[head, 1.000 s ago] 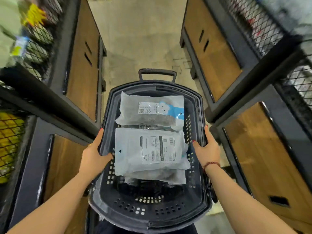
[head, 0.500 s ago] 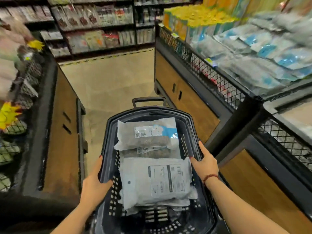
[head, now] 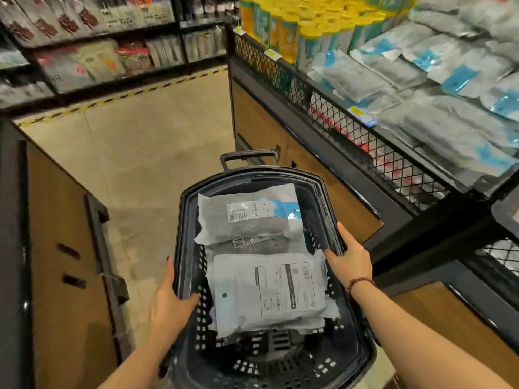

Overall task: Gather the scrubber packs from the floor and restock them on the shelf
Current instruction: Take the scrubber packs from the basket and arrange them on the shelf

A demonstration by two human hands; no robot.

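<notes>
Since half a second ago our grip is unchanged. Our left hand (head: 168,301) still clasps the left rim of the dark perforated plastic basket (head: 181,220), thumb inside. Our right hand (head: 351,256), with a red bead bracelet (head: 361,283) at the wrist, clasps the right rim. The mesh racks with yellow tags have left the frame's left edge.

Both scrubber packs lie inside the basket. The near white scrubber pack (head: 269,293) shows a bordered label with a barcode, its print too small to read. The far grey scrubber pack with a blue corner (head: 247,217) carries large Chinese characters printed sideways.

At lower left stands a wood-panelled cabinet with black frame (head: 56,248). Beyond it stretch beige floor tiles (head: 140,136) crossed by a yellow-and-black striped tape (head: 112,99), with blurred product shelves (head: 84,51) at upper left. At upper right, the black wire-mesh shelf (head: 365,141) holds similar grey-and-blue packs (head: 421,88).
</notes>
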